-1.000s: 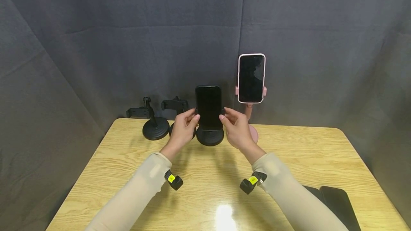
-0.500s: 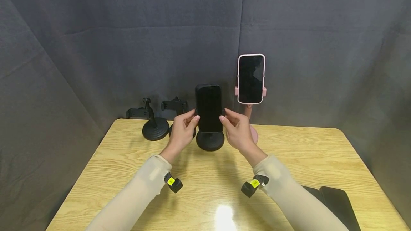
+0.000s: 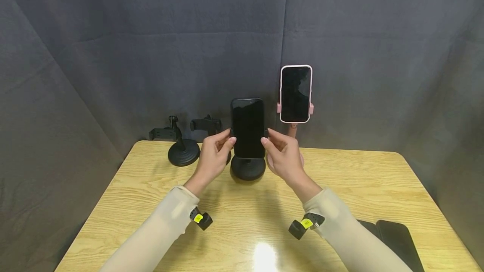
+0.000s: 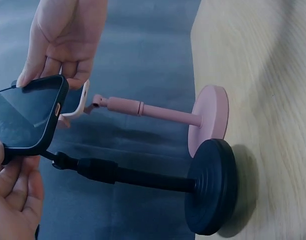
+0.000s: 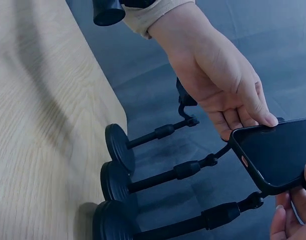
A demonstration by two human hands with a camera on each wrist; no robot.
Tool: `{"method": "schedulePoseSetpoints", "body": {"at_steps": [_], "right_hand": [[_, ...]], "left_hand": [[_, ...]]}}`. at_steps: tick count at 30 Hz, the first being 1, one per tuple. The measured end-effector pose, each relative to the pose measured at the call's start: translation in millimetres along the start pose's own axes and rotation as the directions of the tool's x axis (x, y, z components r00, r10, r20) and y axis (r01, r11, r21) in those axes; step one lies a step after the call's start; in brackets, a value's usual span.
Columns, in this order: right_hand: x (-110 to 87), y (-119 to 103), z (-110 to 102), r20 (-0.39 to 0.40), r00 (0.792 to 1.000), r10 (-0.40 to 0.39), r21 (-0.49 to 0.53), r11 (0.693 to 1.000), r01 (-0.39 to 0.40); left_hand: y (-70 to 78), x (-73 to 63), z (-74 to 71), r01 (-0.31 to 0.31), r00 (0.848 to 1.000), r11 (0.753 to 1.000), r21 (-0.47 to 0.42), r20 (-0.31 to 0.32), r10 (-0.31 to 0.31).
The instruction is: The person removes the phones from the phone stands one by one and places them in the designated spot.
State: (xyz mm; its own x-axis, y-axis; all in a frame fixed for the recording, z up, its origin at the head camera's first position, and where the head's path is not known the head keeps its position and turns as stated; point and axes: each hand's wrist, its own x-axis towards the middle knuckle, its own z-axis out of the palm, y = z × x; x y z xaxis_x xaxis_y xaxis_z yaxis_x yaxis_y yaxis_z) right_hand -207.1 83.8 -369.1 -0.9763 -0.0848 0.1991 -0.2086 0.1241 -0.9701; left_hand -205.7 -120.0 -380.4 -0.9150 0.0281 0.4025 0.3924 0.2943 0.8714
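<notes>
A black-cased smartphone [image 3: 248,128] stands upright in the clamp of a black phone stand, screen facing me. My left hand [image 3: 211,158] pinches its left edge, thumb at the front and fingers behind. On the opposite edge, my right hand [image 3: 286,158] grips the same way, close to the clamp's side. Below the phone is the stand's round base [image 3: 248,170]; its thin pole [image 4: 143,179] shows in the left wrist view. The phone hides most of the clamp.
To the right rises a pink stand [image 3: 293,131] holding a white-framed phone [image 3: 295,93]. Two more black phone stands, one with its base [image 3: 183,153] at far left, stand to the left. Dark flat slabs [image 3: 398,238] lie at the wooden table's [image 3: 242,221] front right. Grey cloth [image 3: 170,62] hangs behind.
The phone and its stand have come slightly toward me and to the right, both hands still on them. My right wrist has shifted right and nearer; a reflection now shows on the screen.
</notes>
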Motion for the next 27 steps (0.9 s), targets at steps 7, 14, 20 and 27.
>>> {"method": "schedulePoseSetpoints", "body": {"at_steps": [7,14,20,27], "right_hand": [[-9.3,-3,-4,-0.024,0.997,-0.077,-0.067,0.995,0.075],[-17.8,-9,-7,-0.019,0.992,-0.126,-0.012,0.992,0.126],[-25.8,-13,-10,-0.006,0.989,-0.146,0.050,0.988,0.146],[-37.9,-17,-15,0.018,0.982,-0.186,0.087,0.979,0.183]], "left_hand": [[8.8,-8.1,-1.8,-0.028,0.999,1.000,-0.001,0.019,0.028],[16.9,-13.7,-3.1,-0.063,0.998,0.998,-0.003,0.027,0.063],[22.3,-18.8,-3.2,-0.096,0.994,0.995,-0.028,0.039,0.097],[28.3,-26.8,-2.8,-0.106,0.993,0.994,-0.026,0.054,0.108]]}}
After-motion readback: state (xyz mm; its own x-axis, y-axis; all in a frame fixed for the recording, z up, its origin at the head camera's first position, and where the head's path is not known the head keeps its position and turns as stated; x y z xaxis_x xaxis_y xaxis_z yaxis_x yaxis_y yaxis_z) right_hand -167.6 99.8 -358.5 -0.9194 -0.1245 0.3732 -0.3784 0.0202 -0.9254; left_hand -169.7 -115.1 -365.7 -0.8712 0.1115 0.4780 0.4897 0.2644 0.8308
